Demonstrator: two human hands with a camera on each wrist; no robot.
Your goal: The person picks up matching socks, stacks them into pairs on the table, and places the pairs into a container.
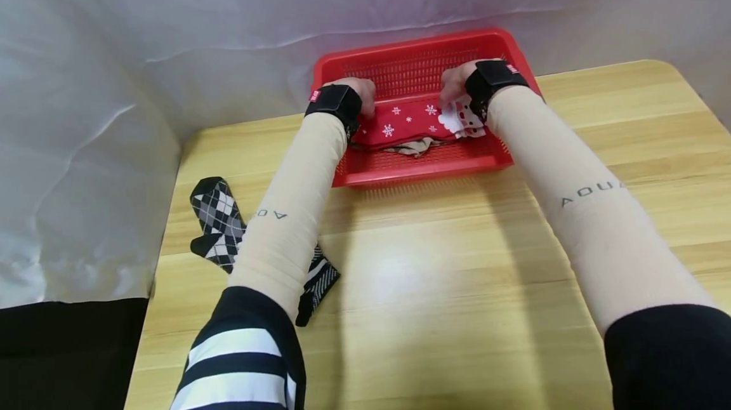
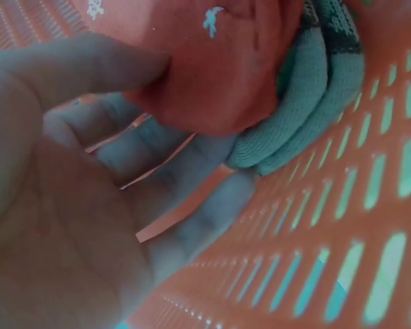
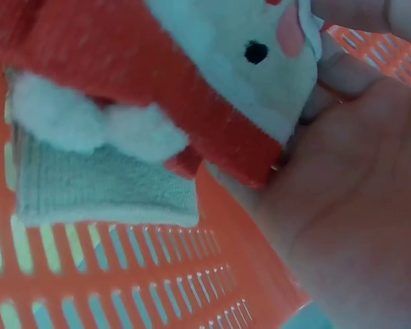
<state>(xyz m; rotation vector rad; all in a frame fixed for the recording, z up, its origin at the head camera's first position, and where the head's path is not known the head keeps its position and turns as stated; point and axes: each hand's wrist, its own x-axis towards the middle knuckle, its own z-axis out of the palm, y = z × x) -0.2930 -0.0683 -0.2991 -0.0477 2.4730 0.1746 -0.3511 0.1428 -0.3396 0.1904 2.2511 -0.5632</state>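
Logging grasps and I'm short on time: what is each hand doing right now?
Left hand: fingers and thumb pinch one end of the red sock.
Right hand: grips the sock's white Santa end, inside the basket.

Wooden table (image 1: 457, 283) — white sheet (image 1: 171, 16) behind

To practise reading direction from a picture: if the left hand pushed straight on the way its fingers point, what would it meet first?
Probably the far wall of the red basket. The left hand, pinching the red Christmas sock, points away from the person; depth is unclear.
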